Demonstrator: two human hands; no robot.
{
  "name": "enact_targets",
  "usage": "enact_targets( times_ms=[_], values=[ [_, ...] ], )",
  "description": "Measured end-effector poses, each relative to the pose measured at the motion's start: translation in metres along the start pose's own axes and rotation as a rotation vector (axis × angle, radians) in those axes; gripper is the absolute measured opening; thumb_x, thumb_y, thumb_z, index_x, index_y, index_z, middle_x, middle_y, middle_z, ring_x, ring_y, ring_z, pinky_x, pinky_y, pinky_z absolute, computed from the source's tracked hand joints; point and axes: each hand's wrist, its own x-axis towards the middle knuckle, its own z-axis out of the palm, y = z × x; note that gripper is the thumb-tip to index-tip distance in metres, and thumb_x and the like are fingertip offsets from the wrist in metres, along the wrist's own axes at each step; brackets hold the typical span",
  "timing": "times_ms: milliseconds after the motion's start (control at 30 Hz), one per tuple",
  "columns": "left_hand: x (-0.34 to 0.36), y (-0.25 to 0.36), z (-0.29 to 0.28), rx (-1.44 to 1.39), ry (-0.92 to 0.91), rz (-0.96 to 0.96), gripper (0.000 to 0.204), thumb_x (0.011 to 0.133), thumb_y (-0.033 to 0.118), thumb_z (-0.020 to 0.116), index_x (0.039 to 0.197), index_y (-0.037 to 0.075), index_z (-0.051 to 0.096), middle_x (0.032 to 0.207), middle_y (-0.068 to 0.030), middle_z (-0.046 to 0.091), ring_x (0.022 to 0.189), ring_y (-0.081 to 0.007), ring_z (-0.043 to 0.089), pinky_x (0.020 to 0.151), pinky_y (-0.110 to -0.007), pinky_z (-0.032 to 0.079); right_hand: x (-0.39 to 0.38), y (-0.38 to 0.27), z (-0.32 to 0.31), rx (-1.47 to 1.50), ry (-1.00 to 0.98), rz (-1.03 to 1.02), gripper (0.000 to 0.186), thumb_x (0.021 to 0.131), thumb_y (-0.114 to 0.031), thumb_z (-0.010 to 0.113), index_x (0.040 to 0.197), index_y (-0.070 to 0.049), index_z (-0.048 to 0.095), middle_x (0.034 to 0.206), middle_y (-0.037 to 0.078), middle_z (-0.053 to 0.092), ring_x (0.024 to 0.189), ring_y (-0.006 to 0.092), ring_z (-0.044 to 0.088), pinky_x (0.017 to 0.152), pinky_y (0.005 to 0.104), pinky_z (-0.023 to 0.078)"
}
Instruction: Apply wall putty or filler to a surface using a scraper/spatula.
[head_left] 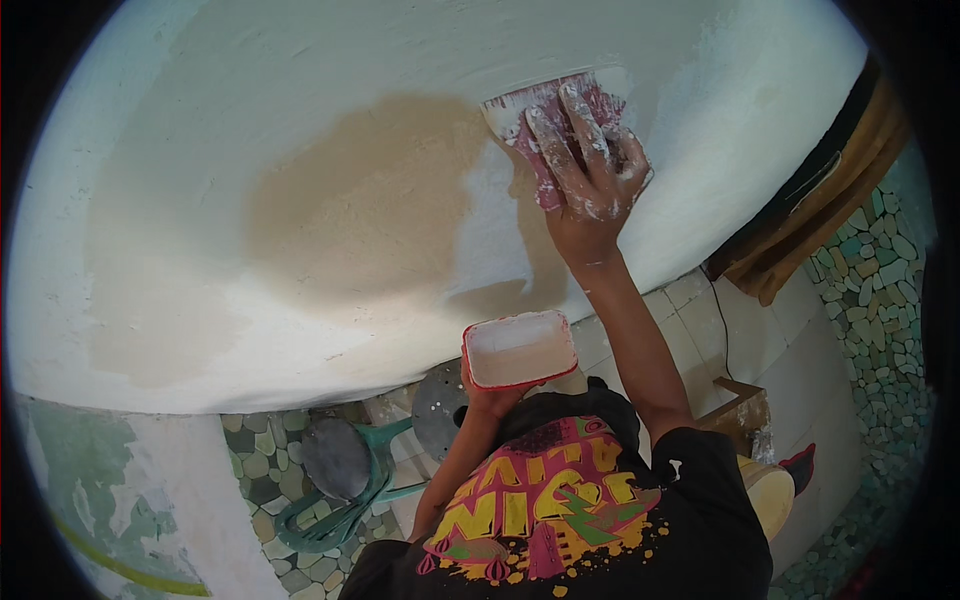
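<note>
My right hand (590,165), smeared with white, presses a red flat spreader (545,125) against the white wall (300,120), at the right edge of a bare tan patch (360,200). Its fingers lie spread over the tool's back. My left hand (492,398) holds a small red-rimmed rectangular tray (518,348) of white paste from below, close to my chest. Most of the left hand is hidden under the tray.
A second tan patch (150,310) lies at the wall's lower left. Below, a green plastic chair (340,480) stands on pebble flooring, with a round grey disc (440,405) beside it. At right are a brown door frame (830,210), pale tiles and a cream bucket (770,495).
</note>
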Motion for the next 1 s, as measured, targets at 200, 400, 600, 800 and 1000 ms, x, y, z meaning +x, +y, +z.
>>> enact_targets(
  times_ms=[200, 400, 600, 800, 1000],
  values=[
    [0.009, 0.004, 0.016, -0.038, 0.087, -0.030, 0.071, 0.103, 0.066, 0.043, 0.158, 0.021, 0.044, 0.165, -0.0181, 0.040, 0.143, -0.0564, 0.045, 0.091, -0.075, 0.056, -0.031, 0.000, -0.025, -0.100, -0.125, 0.048, 0.033, 0.087, -0.028, 0.076, 0.119, -0.019, 0.082, 0.141, 0.002, 0.071, 0.125, 0.0358, 0.055, 0.110, 0.0533, 0.039],
    [0.013, 0.008, -0.003, -0.107, -0.127, -0.149, 0.083, 0.098, 0.071, 0.048, 0.161, 0.017, 0.042, 0.169, -0.0167, 0.037, 0.153, -0.0503, 0.035, 0.104, -0.077, 0.047, 0.027, 0.005, -0.035, -0.066, 0.007, -0.097, 0.033, 0.086, -0.024, 0.077, 0.118, -0.020, 0.081, 0.142, -0.001, 0.070, 0.126, 0.0380, 0.054, 0.108, 0.0533, 0.042],
    [0.019, 0.005, -0.003, -0.046, 0.014, -0.092, 0.073, 0.105, 0.065, 0.038, 0.160, 0.019, 0.041, 0.167, -0.0184, 0.038, 0.146, -0.0559, 0.042, 0.092, -0.075, 0.056, -0.033, 0.018, -0.006, -0.102, -0.167, -0.033, 0.032, 0.085, -0.020, 0.078, 0.116, -0.023, 0.081, 0.141, -0.004, 0.070, 0.127, 0.0382, 0.051, 0.107, 0.0526, 0.042],
    [0.019, 0.008, -0.001, -0.049, -0.026, -0.085, 0.070, 0.105, 0.064, 0.040, 0.159, 0.020, 0.043, 0.167, -0.0163, 0.039, 0.150, -0.0515, 0.040, 0.104, -0.077, 0.049, 0.006, 0.005, -0.017, -0.074, 0.001, -0.069, 0.031, 0.093, -0.039, 0.071, 0.117, -0.025, 0.083, 0.142, -0.001, 0.070, 0.123, 0.0376, 0.050, 0.104, 0.0482, 0.041],
    [0.025, 0.002, -0.003, -0.028, -0.103, -0.094, 0.068, 0.105, 0.062, 0.041, 0.159, 0.020, 0.044, 0.166, -0.0164, 0.040, 0.150, -0.0499, 0.040, 0.109, -0.076, 0.045, -0.022, 0.023, 0.001, -0.023, -0.019, -0.083, 0.033, 0.089, -0.031, 0.075, 0.121, -0.026, 0.081, 0.144, -0.005, 0.069, 0.125, 0.0375, 0.052, 0.107, 0.0471, 0.041]
  ],
)
